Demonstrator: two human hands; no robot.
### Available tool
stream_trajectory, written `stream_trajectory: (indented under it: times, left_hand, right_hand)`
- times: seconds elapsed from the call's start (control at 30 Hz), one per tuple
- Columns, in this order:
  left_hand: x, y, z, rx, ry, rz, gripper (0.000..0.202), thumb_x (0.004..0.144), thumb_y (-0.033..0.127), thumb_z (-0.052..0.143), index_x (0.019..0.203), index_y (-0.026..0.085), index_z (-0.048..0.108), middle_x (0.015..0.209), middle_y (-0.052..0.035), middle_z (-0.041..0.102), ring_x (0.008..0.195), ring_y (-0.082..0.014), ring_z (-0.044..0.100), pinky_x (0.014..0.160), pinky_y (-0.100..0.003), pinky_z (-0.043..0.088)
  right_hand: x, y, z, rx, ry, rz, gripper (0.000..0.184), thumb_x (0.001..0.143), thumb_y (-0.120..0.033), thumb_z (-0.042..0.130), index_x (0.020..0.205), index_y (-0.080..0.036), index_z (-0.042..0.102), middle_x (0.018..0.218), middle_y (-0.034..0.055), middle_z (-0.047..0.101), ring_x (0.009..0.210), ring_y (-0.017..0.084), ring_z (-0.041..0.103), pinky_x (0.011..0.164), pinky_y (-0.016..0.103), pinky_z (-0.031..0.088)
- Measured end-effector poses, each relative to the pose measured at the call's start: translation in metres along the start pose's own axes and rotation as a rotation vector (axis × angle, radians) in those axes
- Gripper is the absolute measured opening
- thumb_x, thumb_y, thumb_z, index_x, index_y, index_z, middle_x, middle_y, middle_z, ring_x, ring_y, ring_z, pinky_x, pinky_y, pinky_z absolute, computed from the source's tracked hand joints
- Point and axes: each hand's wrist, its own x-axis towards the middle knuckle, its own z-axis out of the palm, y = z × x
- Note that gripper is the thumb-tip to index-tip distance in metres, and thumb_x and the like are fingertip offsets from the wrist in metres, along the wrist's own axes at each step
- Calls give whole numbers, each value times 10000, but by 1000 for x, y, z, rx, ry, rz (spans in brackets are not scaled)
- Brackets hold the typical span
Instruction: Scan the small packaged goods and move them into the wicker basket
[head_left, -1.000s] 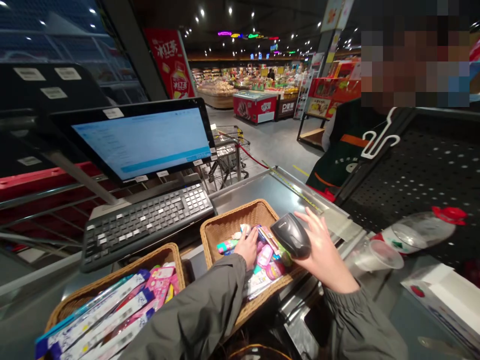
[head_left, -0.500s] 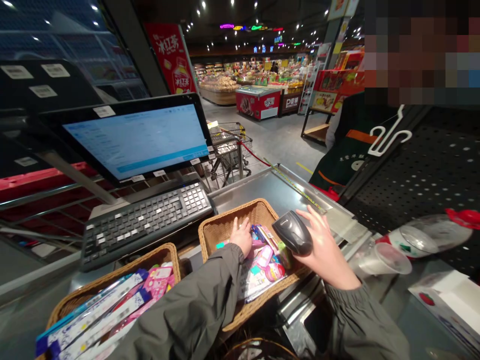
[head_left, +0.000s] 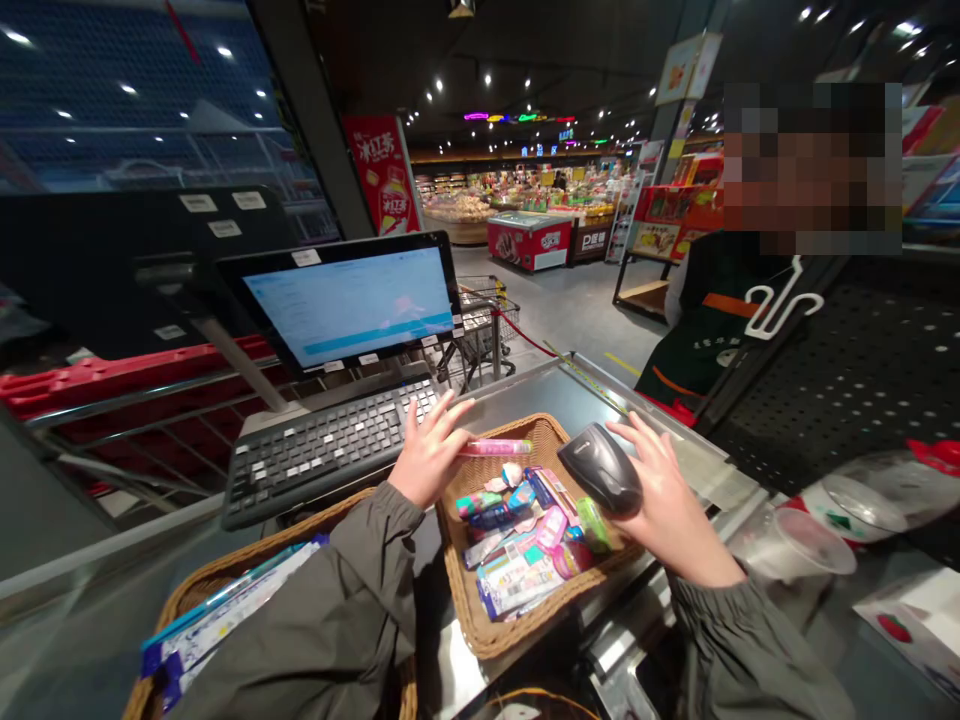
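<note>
My left hand (head_left: pixel 431 450) is above the left rim of the wicker basket (head_left: pixel 480 645), with a slim pink packet (head_left: pixel 499 448) held at its fingers and jutting to the right. Some of its other fingers are spread over the keyboard's edge. A black barcode scanner (head_left: pixel 602 468) rests in my right hand (head_left: pixel 671 510), its head tilted over the basket's right side. Small coloured packages (head_left: pixel 514 585) lie jumbled inside that basket. My left sleeve partly covers a second wicker basket (head_left: pixel 180 600), which holds long blue and white packs (head_left: pixel 225 620).
A monitor (head_left: pixel 356 300) and a black keyboard (head_left: pixel 330 445) stand at left. Right of the scanner are a plastic cup (head_left: pixel 810 540) and a clear container with a red top (head_left: pixel 892 490). A person in a dark green apron (head_left: pixel 694 350) stands beyond the counter.
My left hand has come up out of the basket and moved left, with the pink packet now in its fingers. The scanner stays in my right hand. The view has tilted up.
</note>
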Motion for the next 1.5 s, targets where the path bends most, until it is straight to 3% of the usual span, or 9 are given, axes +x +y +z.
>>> stream_trajectory:
  times: [0.2,0.33,0.7,1.03,1.5]
  left_hand:
    - [-26,-19,-16,18,190,-65,96,901,263,594,952,253,674,1425,-85,542,1440,-294,318,1167,-647,84]
    - [-38,-27,-28,37,244,-132,115,903,302,598,969,273,687,1456,-79,508,1449,-278,302,1177,-615,101]
    - [-71,-39,-59,81,275,-180,170,937,337,544,989,260,687,1472,-102,482,1449,-277,304,1171,-613,99]
    - [-93,-47,-70,83,260,-257,164,920,352,565,981,266,690,1485,-86,469,1446,-282,308,1175,-609,90]
    - [-114,-51,-84,81,246,-286,180,924,332,540,984,251,689,1492,-100,458,1436,-300,327,1174,-610,71]
  right_hand:
    - [2,-22,4,-15,-33,-77,435,795,-326,601,1211,-200,611,1415,171,478,1442,408,254,1104,731,200]
    - [5,-39,7,0,-48,-125,451,780,-324,620,1214,-202,612,1415,172,478,1442,419,246,1102,735,201]
    - [10,-76,15,38,-108,-195,431,809,-316,598,1224,-201,622,1436,169,460,1447,411,241,1105,724,206]
    - [10,-98,29,65,-133,-218,434,791,-329,628,1213,-227,615,1445,150,455,1446,410,246,1103,730,199]
    - [12,-119,29,64,-142,-277,421,804,-335,613,1215,-244,627,1427,145,481,1443,413,253,1095,730,218]
